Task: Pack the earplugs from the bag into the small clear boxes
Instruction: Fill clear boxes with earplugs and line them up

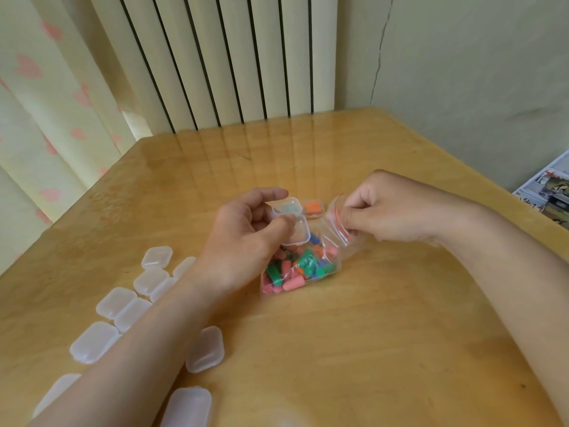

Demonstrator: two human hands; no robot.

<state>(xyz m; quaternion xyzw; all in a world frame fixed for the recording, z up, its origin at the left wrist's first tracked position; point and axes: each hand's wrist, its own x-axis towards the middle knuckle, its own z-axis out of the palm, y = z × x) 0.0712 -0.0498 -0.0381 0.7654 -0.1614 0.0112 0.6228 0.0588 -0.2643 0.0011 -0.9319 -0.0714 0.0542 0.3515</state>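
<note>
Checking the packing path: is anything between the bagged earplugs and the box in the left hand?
Yes: the bag encloses the earplugs under the box; the right hand pinches its mouth, open or sealed I cannot tell.

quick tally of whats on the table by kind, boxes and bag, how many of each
empty shut boxes: 10 (some partly hidden, so roughly)
open box held in the left hand: 1
shut box with orange earplugs: 1
bag of mixed-colour earplugs: 1
total: 13
</note>
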